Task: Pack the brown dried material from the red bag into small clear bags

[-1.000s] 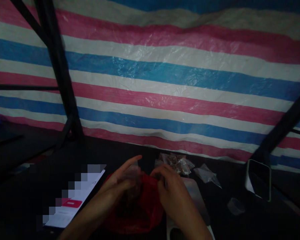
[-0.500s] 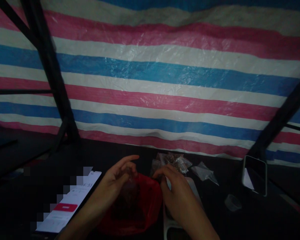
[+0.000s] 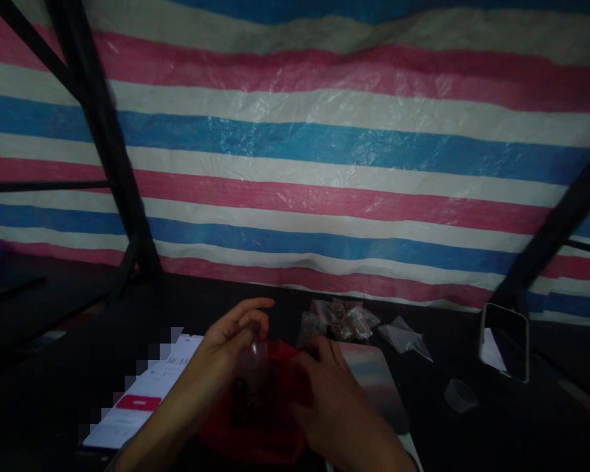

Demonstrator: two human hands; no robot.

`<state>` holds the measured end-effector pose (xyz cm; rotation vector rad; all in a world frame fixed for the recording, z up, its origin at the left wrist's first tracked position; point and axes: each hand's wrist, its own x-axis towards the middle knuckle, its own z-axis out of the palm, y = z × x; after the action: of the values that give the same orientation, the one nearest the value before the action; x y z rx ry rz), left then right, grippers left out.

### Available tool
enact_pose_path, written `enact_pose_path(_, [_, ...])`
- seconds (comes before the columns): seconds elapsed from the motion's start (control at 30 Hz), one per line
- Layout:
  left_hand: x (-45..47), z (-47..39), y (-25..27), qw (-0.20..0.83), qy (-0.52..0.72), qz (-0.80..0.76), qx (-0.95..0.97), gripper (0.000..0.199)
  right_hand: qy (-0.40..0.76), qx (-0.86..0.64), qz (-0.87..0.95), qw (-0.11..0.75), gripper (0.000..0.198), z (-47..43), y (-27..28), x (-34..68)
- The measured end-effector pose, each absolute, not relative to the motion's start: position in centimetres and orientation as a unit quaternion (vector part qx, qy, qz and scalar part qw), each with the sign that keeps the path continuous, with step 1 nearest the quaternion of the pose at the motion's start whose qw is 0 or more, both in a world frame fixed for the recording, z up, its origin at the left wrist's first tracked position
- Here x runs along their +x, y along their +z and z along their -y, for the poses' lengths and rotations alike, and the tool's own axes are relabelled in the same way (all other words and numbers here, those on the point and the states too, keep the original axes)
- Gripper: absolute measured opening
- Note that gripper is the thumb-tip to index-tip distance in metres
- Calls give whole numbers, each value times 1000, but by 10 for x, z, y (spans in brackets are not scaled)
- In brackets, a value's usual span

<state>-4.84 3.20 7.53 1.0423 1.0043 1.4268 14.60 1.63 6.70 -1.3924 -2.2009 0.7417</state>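
My left hand [image 3: 240,334] is closed in a pinch on a small clear plastic bag [image 3: 254,359], which hangs over the opening of a red plastic bag [image 3: 255,442]. Dark contents, too dim to name, show inside the red bag. My right hand [image 3: 324,387] is closed on the red bag's right side, its fingertips partly hidden in the folds. Just right of that hand lies a flat scale with a shiny metal plate [image 3: 373,377], partly covered by my forearm.
Filled small clear bags [image 3: 347,320] lie in a pile behind my hands, beside flat clear bags [image 3: 406,337]. A clear plastic cup [image 3: 461,396] and a propped phone [image 3: 504,341] are at right. Another lit phone [image 3: 137,403] lies at left. A striped tarp [image 3: 324,177] hangs behind.
My right hand has shifted left and down onto the red bag, uncovering the scale's metal plate. The left hand stays nearly in place with the clear bag. The view has shifted slightly.
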Motion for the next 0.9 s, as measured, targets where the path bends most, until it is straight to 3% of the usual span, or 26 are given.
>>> enact_pose_path(0.1, [-48, -32, 77, 534, 599, -412, 432, 42, 257, -518, 793, 192, 68, -20, 61, 144])
enact_pose_path(0.3, [-44, -35, 69, 556, 546, -399, 483, 35, 235, -475, 801, 281, 65, -33, 64, 136])
enact_pose_path(0.67, [-41, -36, 69, 547, 595, -412, 420, 36, 236, -419, 810, 335, 81, -37, 56, 127])
enact_pose_path(0.9, [-46, -33, 81, 526, 635, -419, 380, 39, 183, -452, 825, 286, 99, -32, 51, 126])
